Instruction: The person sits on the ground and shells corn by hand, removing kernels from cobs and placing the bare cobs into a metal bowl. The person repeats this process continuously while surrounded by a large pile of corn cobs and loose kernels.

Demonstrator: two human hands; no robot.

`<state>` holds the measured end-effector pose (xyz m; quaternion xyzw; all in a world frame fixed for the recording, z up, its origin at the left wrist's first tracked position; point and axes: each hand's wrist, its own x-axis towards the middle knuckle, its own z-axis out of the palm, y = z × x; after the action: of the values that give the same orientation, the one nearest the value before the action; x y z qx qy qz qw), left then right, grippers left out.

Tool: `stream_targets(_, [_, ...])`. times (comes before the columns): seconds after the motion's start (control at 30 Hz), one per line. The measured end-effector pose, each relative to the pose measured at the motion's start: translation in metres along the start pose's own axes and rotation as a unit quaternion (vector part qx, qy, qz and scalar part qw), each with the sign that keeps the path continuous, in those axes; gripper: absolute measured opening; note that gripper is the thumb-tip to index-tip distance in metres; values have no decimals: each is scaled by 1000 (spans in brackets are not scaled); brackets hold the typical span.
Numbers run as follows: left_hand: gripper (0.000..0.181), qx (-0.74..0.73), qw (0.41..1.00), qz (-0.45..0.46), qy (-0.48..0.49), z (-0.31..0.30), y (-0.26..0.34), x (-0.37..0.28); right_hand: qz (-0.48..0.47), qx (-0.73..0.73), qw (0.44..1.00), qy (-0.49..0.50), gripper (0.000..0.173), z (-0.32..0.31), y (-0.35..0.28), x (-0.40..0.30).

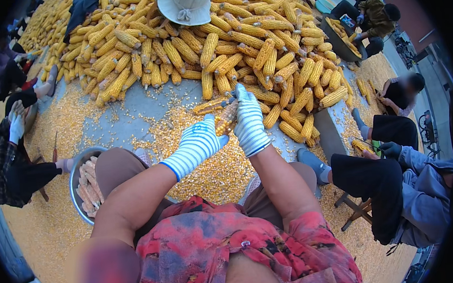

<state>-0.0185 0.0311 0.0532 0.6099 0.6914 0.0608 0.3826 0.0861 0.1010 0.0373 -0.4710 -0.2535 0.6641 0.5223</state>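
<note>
Both of my hands wear white work gloves with blue stripes. Between them is a corn cob [228, 115], partly stripped, with some yellow kernels left near its lower end. My left hand [199, 141] grips that lower end. Around the upper part of the cob closes my right hand [248, 116], its fingers pointing away from me. Loose corn kernels [209, 178] lie in a heap on the ground beneath my hands and between my knees. Just beyond my hands rises a big pile of yellow ears of corn [243, 41].
A metal basin [76, 183] holding bare cobs [90, 186] stands by my left knee. A white hat [185, 4] shows at the pile's far side. Seated people work on both sides; one at right holds an ear of corn [362, 145]. A concrete block [330, 128] borders the pile.
</note>
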Motion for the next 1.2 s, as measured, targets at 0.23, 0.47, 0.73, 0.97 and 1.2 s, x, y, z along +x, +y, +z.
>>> stream_targets(0.23, [82,-503,861,57,-50,25,-15,7,76,148,985,-38,51,3,-9,0])
stream_targets(0.47, [67,-472,878,54,67,36,-24,26,-36,2,998,-51,52,13,20,-15])
stream_targets(0.73, [62,-665,729,-159,-32,9,5,-6,-116,-227,963,-90,59,9,3,-15])
stream_targets(0.97, [62,-181,958,35,220,26,-27,27,-73,11,996,-40,49,24,15,-3])
stream_targets(1.2, [71,-693,714,50,-87,14,3,0,68,61,987,-135,66,14,-17,-16])
